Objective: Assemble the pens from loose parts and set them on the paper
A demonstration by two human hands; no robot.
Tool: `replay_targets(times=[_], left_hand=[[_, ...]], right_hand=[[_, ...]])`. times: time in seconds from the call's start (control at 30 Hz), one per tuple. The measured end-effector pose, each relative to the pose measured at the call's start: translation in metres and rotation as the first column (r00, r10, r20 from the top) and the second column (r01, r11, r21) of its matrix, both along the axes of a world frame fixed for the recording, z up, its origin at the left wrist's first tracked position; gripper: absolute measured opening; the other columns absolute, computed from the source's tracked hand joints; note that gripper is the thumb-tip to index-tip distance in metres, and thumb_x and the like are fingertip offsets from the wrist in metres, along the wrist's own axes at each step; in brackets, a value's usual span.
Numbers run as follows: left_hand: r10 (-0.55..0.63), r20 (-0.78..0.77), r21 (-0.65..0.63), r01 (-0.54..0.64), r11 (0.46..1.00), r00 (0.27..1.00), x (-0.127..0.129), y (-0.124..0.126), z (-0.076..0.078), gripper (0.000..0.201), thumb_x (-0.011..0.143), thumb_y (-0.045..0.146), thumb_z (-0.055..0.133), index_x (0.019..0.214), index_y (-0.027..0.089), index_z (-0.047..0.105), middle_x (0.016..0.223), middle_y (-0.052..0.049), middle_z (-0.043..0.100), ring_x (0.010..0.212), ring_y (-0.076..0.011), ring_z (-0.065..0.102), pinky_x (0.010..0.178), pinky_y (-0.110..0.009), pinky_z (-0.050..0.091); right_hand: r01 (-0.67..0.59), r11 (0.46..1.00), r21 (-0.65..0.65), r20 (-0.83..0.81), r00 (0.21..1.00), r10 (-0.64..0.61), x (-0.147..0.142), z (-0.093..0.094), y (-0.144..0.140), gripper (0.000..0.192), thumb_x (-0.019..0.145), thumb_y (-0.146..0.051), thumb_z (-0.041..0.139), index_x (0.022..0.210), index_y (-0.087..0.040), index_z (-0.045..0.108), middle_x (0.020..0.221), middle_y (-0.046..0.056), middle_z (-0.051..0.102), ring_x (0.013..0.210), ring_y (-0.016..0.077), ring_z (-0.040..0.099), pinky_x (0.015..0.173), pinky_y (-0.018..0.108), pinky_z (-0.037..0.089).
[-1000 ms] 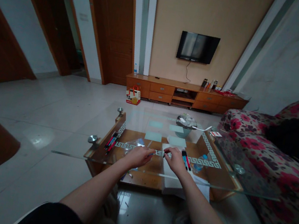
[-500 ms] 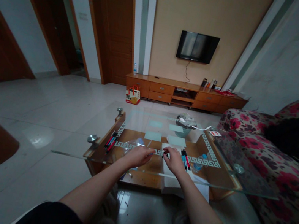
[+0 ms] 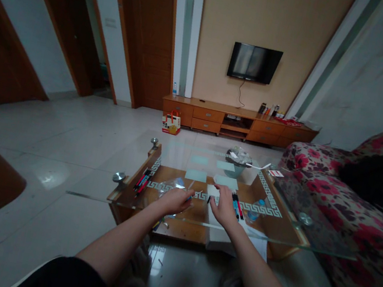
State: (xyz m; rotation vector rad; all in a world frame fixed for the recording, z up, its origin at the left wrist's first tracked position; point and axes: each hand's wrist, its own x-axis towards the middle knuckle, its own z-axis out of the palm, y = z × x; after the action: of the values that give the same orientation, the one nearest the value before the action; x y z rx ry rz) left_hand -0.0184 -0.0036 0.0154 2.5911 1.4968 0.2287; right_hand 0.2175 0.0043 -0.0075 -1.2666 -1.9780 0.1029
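My left hand point(image 3: 177, 201) is closed around a slim pen point(image 3: 190, 196), mostly hidden by the fingers, with a thin pale tip pointing right. My right hand point(image 3: 223, 207) is apart from it, thumb and fingers spread over the glass table point(image 3: 95, 186). A small black piece point(image 3: 209, 199), perhaps a pen cap, shows by the right thumb tip; whether they touch I cannot tell. Just right of that hand lies a row of several pens point(image 3: 238, 207). Another bunch of pens point(image 3: 142, 180) is at the table's left. Clear plastic packaging point(image 3: 170, 185) sits behind my left hand.
A bottle with a blue label point(image 3: 256, 209) is at the right. Below the glass, a white box point(image 3: 218, 237) and paper sheets point(image 3: 259, 242) rest on the shelf. A filled wastebasket point(image 3: 234, 170) stands beyond the table. A flowered sofa point(image 3: 313, 177) borders the right side.
My right hand has opened, its thumb and fingers moving apart, and the small black piece now shows beside it. The left hand has shifted slightly left, its pen tip now visible.
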Motion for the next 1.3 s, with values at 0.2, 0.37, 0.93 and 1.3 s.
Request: replay_targets(times=[0.2,0.37,0.93,1.3], left_hand=[[0.038,0.068,-0.023,-0.037,0.999,0.997,-0.001,-0.007,0.005,0.029,0.090,0.039,0.047,0.111,0.022,0.057,0.084,-0.008,0.066,0.081,-0.0229,0.064,0.071,-0.028,0.043],[0.162,0.463,-0.162,-0.096,0.982,0.872,0.008,-0.011,0.000,0.023,0.086,0.035,0.050,0.102,0.020,0.057,0.074,-0.004,0.067,0.067,-0.0172,0.064,0.061,-0.024,0.042],[0.404,0.788,-0.519,0.147,0.842,0.465,0.027,-0.042,-0.004,0.032,0.082,0.043,0.058,0.100,0.017,0.057,0.075,-0.003,0.063,0.047,-0.0111,0.059,0.037,-0.019,0.045],[0.116,0.563,-0.229,0.020,0.973,0.818,0.021,-0.042,0.012,0.021,0.083,0.027,0.050,0.092,0.018,0.066,0.078,-0.004,0.066,0.059,-0.0130,0.058,0.055,-0.023,0.046]], right_hand=[[-0.223,0.969,-0.106,-0.189,0.961,0.200,-0.023,0.017,-0.026,0.038,0.085,-0.015,0.049,0.122,-0.021,0.052,0.103,0.007,0.061,0.094,0.0198,0.057,0.086,0.035,0.046],[-0.311,0.927,-0.209,-0.322,0.917,0.235,-0.040,0.018,-0.041,0.034,0.086,-0.018,0.051,0.119,-0.022,0.053,0.100,0.005,0.064,0.086,0.0169,0.060,0.072,0.029,0.048],[-0.437,0.852,-0.290,-0.368,0.873,0.322,-0.028,0.033,-0.051,0.044,0.088,-0.016,0.050,0.131,-0.028,0.051,0.118,0.007,0.058,0.096,0.0170,0.059,0.082,0.033,0.051],[-0.249,0.911,-0.328,-0.371,0.921,0.118,-0.007,0.018,-0.038,0.035,0.085,-0.022,0.053,0.119,-0.024,0.063,0.114,0.007,0.065,0.093,0.0182,0.062,0.075,0.031,0.053]])
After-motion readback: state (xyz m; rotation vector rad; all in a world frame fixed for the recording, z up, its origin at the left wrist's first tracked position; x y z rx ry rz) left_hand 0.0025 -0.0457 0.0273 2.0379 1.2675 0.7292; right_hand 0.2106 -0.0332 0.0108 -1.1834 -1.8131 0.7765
